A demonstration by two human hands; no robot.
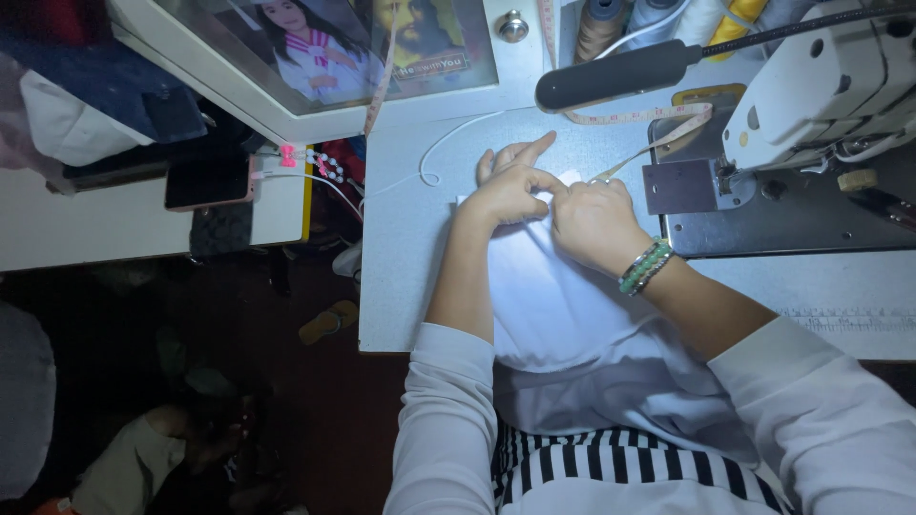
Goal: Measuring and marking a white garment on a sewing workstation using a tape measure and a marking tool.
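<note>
A piece of white fabric lies on the pale sewing table and hangs down toward my lap. My left hand presses on its far edge, thumb and forefinger pinching a fold, other fingers stretched out. My right hand, with green bead bracelets on the wrist, is curled on the same fold, touching the left hand. Both hands sit just left of the sewing machine and its metal needle plate.
A black lamp head hangs over the table. A measuring tape and a thin white cord lie behind the hands. Thread cones stand at the back. A phone rests on a shelf at left; framed pictures lie beside it.
</note>
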